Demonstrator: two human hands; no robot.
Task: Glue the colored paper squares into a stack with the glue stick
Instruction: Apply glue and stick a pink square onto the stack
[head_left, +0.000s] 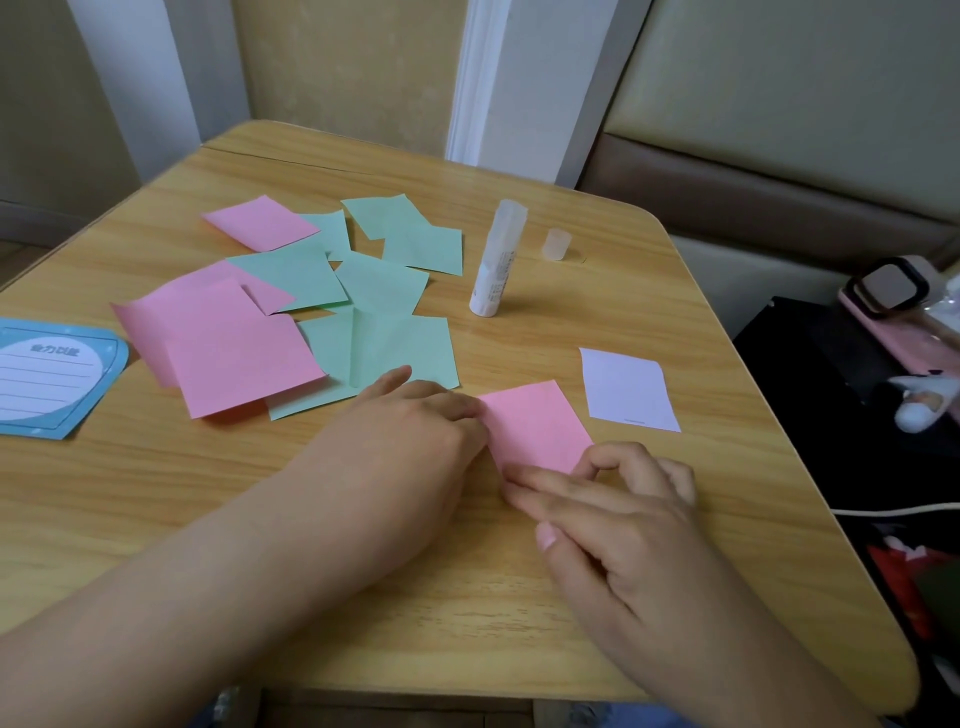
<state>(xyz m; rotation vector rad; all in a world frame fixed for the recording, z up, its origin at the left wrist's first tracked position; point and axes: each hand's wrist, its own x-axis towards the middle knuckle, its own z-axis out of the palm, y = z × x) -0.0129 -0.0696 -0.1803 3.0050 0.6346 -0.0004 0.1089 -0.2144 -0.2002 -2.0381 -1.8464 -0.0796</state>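
Observation:
A pink paper square (535, 423) lies flat on the wooden table (519, 597) in front of me. My left hand (415, 421) rests its bent fingertips on the square's left corner, thumb held apart. My right hand (618, 514) presses its straight index finger along the square's near edge, and its other fingers touch the near right corner. The white glue stick (496, 260) stands upright and uncapped behind the square. Its clear cap (556, 244) stands to its right. Several loose pink squares (228, 353) and green squares (400, 343) overlap at the left.
A white paper piece (626, 389) lies right of the pink square. A blue notepad (47, 376) sits at the table's left edge. Off the right edge are dark clutter, a pink case (883, 291) and a white cable (893, 509). A padded bench stands behind.

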